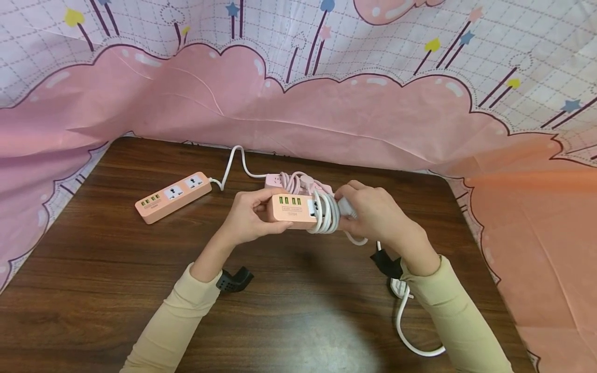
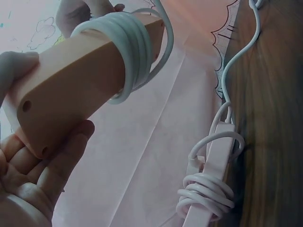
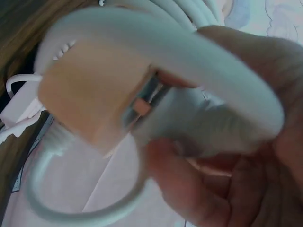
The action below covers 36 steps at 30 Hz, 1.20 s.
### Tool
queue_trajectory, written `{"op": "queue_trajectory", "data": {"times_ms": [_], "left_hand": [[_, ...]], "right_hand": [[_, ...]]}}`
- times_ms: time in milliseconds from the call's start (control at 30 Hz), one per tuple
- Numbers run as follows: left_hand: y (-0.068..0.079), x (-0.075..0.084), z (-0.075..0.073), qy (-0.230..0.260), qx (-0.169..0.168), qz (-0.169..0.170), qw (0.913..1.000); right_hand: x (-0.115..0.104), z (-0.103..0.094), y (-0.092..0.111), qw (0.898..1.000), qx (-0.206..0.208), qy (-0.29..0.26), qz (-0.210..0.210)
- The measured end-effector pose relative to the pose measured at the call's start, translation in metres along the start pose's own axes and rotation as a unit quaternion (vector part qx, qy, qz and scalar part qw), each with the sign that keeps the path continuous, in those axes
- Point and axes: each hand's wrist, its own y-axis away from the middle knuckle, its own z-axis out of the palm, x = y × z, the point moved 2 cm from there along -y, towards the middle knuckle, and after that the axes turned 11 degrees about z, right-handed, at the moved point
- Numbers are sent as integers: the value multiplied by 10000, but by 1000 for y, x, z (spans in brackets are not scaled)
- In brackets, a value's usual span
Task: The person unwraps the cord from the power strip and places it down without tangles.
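Note:
A peach power strip with USB ports is held above the table. My left hand grips its USB end, thumb on the near side and fingers on the far side. White cord is wound in several turns round the strip's middle. At the other end, my right hand pinches the cord's white plug. The right wrist view shows the plug close against a socket in the strip; whether its pins are inside cannot be told. A loop of cord arches over the plug there.
Behind the hands lies a pink power strip wrapped in its own cord. A second peach power strip lies at the left, its white cord running behind. Below my right wrist are a white plug and cord. A patterned curtain surrounds the table.

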Motion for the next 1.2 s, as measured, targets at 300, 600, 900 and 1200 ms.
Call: {"op": "queue_trajectory", "data": {"times_ms": [300,600,900,1200], "left_hand": [[1,-1,1,-62,88,95,9999],[2,-4,-4,-1,214,-83,9997],[3,-3,-7,-72,188,-43,9998],[4,-5,-25,-291,628,-125,9975]], "right_hand": [[-1,6,-1,9998,33,178,103],[6,7,7,9933,395,-988,457],[10,9,12,9815,1033,-1494,607],[12,11,33,9610,1767,-2121,183]]}}
